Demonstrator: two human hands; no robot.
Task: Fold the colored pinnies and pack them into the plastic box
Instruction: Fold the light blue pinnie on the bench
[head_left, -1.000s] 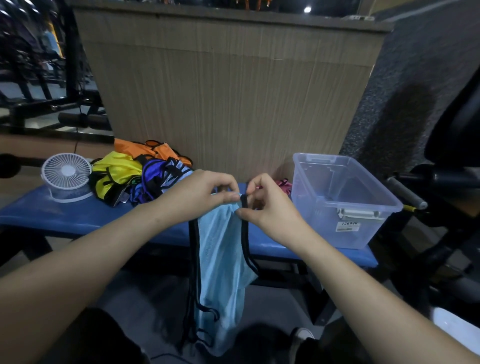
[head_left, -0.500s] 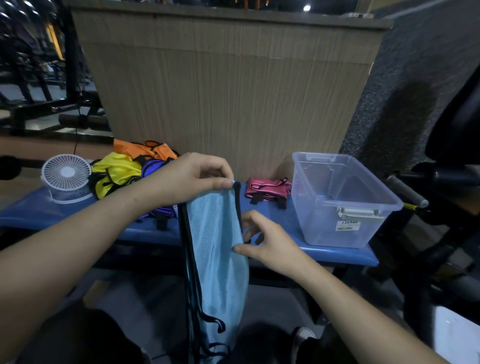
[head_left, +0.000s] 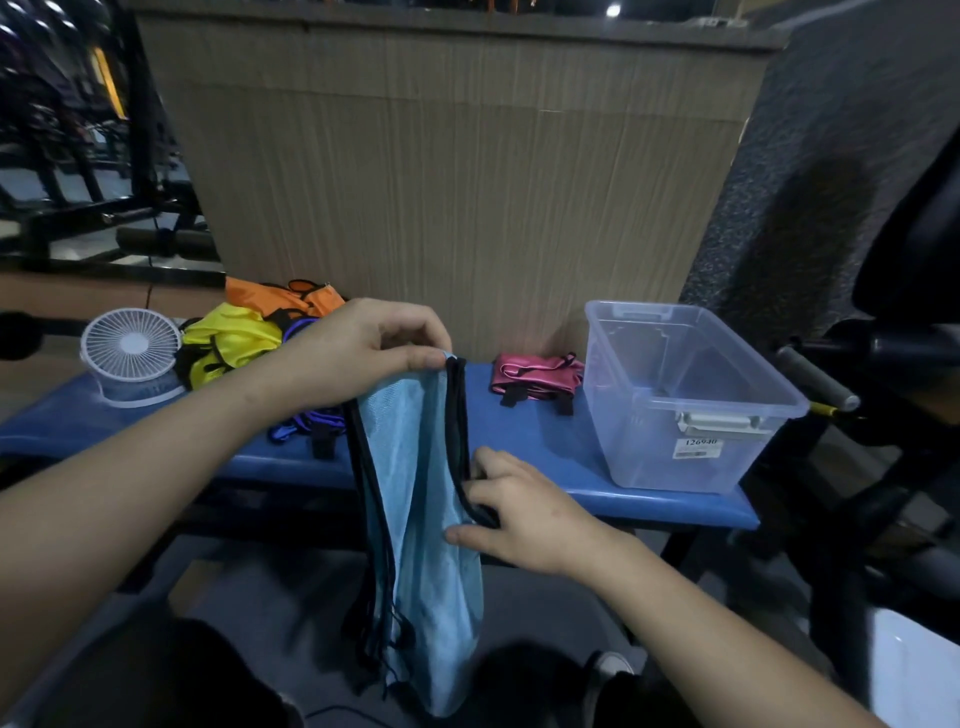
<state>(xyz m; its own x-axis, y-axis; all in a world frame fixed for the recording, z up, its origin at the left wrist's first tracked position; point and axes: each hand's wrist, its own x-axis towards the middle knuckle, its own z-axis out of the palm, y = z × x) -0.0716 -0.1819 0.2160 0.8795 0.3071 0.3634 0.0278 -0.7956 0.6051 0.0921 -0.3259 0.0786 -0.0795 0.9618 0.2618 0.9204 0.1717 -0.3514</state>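
Box (head_left: 691, 395): empty, nothing packed.
Pink pinny (head_left: 535, 371): folded, apparently.
Blue pinny (head_left: 415, 499): mid-fold, pinched by left hand (head_left: 358, 353), right hand (head_left: 514, 512).
Pile (head_left: 234, 343): unfolded.

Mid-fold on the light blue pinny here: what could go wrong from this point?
1. The blue pinny hangs below the bench, and its black straps dangle near the floor; they may drag or tangle.
2. The left hand only pinches the top corner, while the right hand holds the black edge; a slip would likely undo the fold.
3. The pink pinny lies folded outside the empty box; it could get missed.
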